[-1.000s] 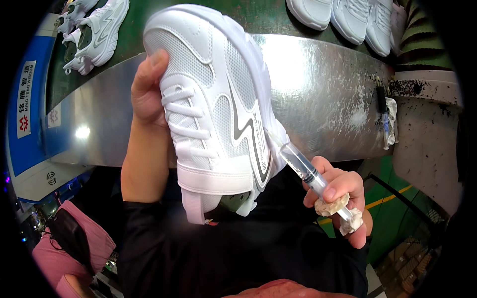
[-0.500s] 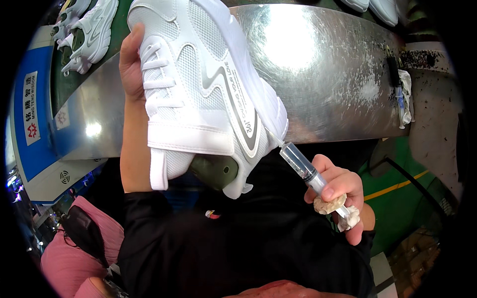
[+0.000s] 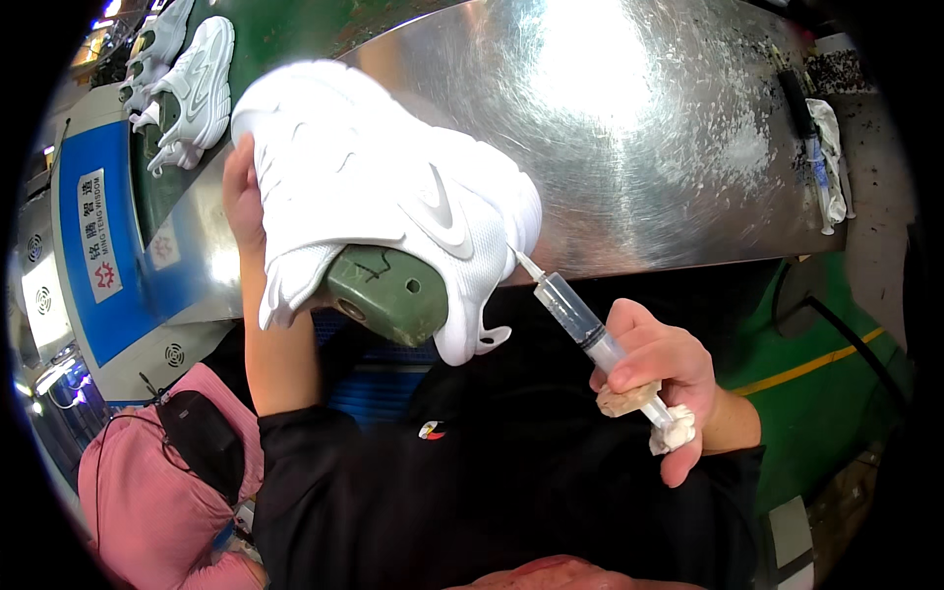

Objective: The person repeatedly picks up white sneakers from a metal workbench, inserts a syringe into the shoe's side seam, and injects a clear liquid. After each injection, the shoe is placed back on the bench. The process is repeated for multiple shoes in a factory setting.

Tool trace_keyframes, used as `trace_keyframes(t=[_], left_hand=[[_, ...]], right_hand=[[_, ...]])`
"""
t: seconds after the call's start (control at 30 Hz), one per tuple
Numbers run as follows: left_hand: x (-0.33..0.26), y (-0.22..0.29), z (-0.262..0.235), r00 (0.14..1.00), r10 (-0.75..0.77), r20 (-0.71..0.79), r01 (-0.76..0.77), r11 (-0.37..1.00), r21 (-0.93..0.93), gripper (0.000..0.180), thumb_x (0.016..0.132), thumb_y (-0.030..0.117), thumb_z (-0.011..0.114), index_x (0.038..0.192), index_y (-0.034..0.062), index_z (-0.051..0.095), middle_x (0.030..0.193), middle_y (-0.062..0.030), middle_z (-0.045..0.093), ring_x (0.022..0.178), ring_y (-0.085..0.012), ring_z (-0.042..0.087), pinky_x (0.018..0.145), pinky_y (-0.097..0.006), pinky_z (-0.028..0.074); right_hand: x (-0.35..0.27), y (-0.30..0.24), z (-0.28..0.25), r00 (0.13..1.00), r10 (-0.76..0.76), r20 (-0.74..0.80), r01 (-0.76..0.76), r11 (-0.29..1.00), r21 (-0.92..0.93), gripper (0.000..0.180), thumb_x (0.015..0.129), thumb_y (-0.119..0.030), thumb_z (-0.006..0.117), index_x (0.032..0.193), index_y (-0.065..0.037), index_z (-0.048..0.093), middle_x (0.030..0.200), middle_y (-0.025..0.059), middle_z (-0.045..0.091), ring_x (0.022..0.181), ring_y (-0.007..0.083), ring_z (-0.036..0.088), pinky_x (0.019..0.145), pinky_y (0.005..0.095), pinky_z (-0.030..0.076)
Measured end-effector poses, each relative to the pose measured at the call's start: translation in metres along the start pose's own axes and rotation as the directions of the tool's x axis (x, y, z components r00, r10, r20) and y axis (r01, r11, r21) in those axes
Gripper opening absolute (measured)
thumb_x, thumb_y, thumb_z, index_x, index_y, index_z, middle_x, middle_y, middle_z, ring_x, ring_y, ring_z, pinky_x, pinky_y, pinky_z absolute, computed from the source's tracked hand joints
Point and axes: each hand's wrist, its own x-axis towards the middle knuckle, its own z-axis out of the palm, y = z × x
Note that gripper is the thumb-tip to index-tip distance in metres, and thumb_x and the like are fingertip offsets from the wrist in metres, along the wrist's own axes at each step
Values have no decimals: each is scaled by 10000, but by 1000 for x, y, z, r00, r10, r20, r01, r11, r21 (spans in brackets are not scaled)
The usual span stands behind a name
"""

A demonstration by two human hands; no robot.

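My left hand (image 3: 244,192) grips a white sneaker (image 3: 369,167) from its left side, with most of the fingers hidden behind it. A green shoe last (image 3: 398,295) fills the sneaker's opening, and the heel loop points toward me. In my right hand (image 3: 661,369) is a clear syringe (image 3: 572,310), its flange and plunger end wrapped in whitish padding. The syringe's tip meets or nearly touches the seam between upper and sole near the heel; actual contact is hard to tell.
A shiny metal table (image 3: 629,187) lies beyond the sneaker. On its right edge rest a second syringe (image 3: 818,167) and a crumpled white wrapper (image 3: 831,162). More white sneakers (image 3: 200,93) stand at the far left, above a blue-and-white machine (image 3: 123,285). A person in pink (image 3: 162,472) is at lower left.
The sneaker has dropped lower and tilted, showing more of the green last. The syringe has shifted left and slightly up along with the heel. My view has turned a little.
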Motion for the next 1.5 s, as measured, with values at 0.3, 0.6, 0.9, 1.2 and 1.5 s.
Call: trace_keyframes(t=[0.3, 0.6, 0.9, 1.2, 1.5], left_hand=[[-69, 0, -71, 971, 164, -172, -122, 966, 230, 473, 895, 184, 483, 1276, -81, 393, 1230, -214, 524, 1141, -306, 531, 990, -417, 430], [-138, -26, -73, 999, 36, -26, -30, 979, 203, 628, 837, 86, 562, 1389, -3, 277, 1373, -179, 417, 1237, -300, 460, 1043, -447, 382], [-172, -72, -47, 987, -159, -21, 158, 987, -27, 753, 722, 129, 714, 1324, -108, 331, 1302, -216, 483, 1206, -312, 494, 1053, -439, 352], [-175, -106, -24, 971, -214, 105, 226, 967, -121, 869, 689, 106, 708, 1398, -52, 230, 1383, -218, 380, 1270, -319, 415, 1051, -457, 349], [-168, -117, -9, 941, -263, 215, 308, 928, -212, 909, 649, 67, 697, 1409, -22, 207, 1342, -217, 414, 1222, -365, 455, 1018, -512, 380]], right_hand=[[20, 11, -1, 992, -108, 67, 120, 971, -208, 741, 627, -560, 773, 1085, -9, 587, 902, 29, 679, 735, 147, 583, 661, 285, 337], [30, 18, 10, 990, -118, 77, 136, 943, -305, 690, 640, -504, 787, 1081, -13, 587, 911, 37, 684, 741, 151, 601, 659, 292, 346], [26, 18, 13, 993, -94, 73, 114, 932, -343, 719, 612, -514, 800, 1078, -7, 592, 912, 47, 679, 717, 165, 580, 653, 299, 349], [19, 18, 13, 993, -88, 81, 112, 920, -374, 770, 586, -589, 786, 1073, -26, 586, 869, 23, 656, 662, 148, 430, 639, 288, 310], [22, 6, 26, 989, -66, 135, 109, 932, -345, 749, 584, -561, 796, 1069, -29, 591, 904, 24, 661, 685, 152, 507, 630, 293, 315]])
